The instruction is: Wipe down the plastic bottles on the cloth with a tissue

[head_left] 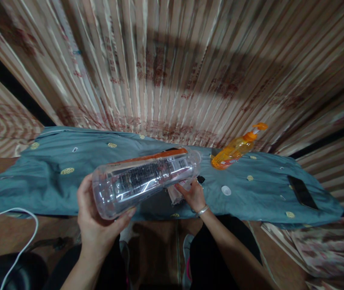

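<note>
My left hand (pixel 95 219) grips the base of a clear empty plastic bottle (pixel 143 179), held on its side with the neck pointing right. At the neck end, my right hand (pixel 193 195) has its fingers on a pinkish peeled label or wrapper (pixel 176 192). A silver bracelet circles my right wrist. Both hands hover just above the front edge of a table covered in a teal cloth (pixel 48 181).
An orange pump bottle (pixel 235 149) lies on the cloth at the back right. A small white cap (pixel 226 190) and a black phone (pixel 302 191) rest on the cloth to the right. A white cable (pixel 23 241) runs at lower left. Striped curtains hang behind.
</note>
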Demonstrator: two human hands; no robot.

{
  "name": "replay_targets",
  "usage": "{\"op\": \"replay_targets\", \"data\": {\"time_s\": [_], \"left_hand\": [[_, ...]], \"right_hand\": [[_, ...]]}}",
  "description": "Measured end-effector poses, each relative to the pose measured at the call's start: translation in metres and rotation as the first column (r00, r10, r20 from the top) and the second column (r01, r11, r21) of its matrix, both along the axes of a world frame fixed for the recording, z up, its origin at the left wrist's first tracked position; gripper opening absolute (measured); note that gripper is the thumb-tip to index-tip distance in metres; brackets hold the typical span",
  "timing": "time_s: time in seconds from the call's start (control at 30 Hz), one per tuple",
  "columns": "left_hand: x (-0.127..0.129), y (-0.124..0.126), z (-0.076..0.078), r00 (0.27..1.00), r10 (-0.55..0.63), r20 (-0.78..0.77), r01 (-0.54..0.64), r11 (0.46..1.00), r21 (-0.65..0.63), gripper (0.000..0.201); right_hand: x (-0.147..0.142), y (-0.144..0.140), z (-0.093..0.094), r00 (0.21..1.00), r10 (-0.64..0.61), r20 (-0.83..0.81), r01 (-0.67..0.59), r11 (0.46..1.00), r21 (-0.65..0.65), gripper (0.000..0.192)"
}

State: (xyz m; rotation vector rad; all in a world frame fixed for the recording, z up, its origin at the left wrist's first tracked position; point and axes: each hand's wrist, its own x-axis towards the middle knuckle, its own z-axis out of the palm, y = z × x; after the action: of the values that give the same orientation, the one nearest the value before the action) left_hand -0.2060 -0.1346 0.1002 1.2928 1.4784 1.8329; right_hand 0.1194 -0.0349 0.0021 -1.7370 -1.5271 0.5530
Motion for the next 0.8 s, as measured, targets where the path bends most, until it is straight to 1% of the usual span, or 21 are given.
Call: {"op": "replay_targets", "data": {"time_s": [0.1,0.23,0.43,0.67,0.8], "left_hand": [[-0.0022,0.0002,-0.002,1.0,-0.002,-0.01,0.002,1.0,0.009,0.118],[-0.0006,0.001,-0.0024,1.0,-0.015,-0.021,0.016,0.999,0.039,0.112],[-0.0006,0.0029,-0.0025,1.0,0.01,0.015,-0.01,1.0,-0.011,0.121],[-0.0012,0.0027,-0.0029,1.0,0.009,0.017,-0.008,1.0,-0.009,0.12],[0.0021,0.0023,-0.0014,0.999,0.017,0.04,-0.017,1.0,-0.009,0.12]], "right_hand": [[0.0015,0.0001,-0.0025,1.0,0.007,0.005,-0.007,1.0,0.003,0.058],[0.0011,0.0002,-0.0031,1.0,0.0,0.028,0.001,1.0,-0.008,0.056],[0.0005,0.0001,-0.0012,1.0,-0.001,0.017,0.001,0.999,-0.041,0.057],[0.0029,0.0006,0.0006,1.0,0.013,-0.02,-0.014,0.999,-0.038,0.054],[0.0038,0.0012,0.0002,1.0,0.012,-0.01,-0.012,0.999,-0.033,0.053]]}}
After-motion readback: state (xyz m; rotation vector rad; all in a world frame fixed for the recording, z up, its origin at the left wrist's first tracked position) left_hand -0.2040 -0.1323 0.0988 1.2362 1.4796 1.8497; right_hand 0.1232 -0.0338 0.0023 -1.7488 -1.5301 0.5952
